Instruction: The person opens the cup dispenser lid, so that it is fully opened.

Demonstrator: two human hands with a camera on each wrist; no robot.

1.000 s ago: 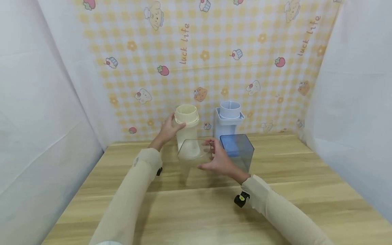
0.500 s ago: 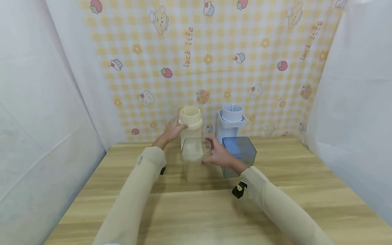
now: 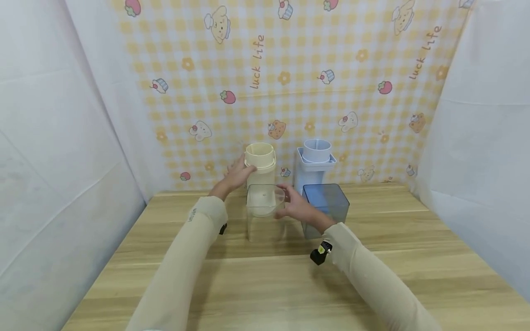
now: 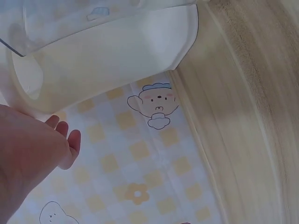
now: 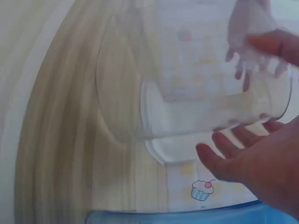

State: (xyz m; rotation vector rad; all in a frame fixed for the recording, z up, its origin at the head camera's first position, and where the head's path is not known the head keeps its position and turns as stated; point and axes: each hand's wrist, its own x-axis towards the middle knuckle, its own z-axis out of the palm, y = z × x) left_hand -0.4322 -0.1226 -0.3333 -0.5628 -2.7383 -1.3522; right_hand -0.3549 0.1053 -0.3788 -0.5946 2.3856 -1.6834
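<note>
A pale yellow stand point(image 3: 260, 159) with a round open cup on top stands upright at the back of the table. My left hand point(image 3: 237, 176) holds its upper left side, thumb in front. In the left wrist view, that hand's fingers point(image 4: 72, 144) show past the stand's edge. A clear, open-topped square container point(image 3: 265, 230) is in front of the stand. My right hand point(image 3: 299, 205) grips its right wall near the rim, with the thumb and fingers around it in the right wrist view. Whether the container touches the stand or table is hard to tell.
A light blue stand point(image 3: 316, 166) of similar shape is at the back right. A smoky grey clear container point(image 3: 333, 218) stands before it, close to my right hand. The wood table point(image 3: 265, 289) ends at a yellow checked cloth point(image 3: 319, 105), with white sheets at both sides.
The clear container in my right hand has moved back toward the yellow stand and sits more upright. My left hand stays at the stand. The head view has shifted slightly.
</note>
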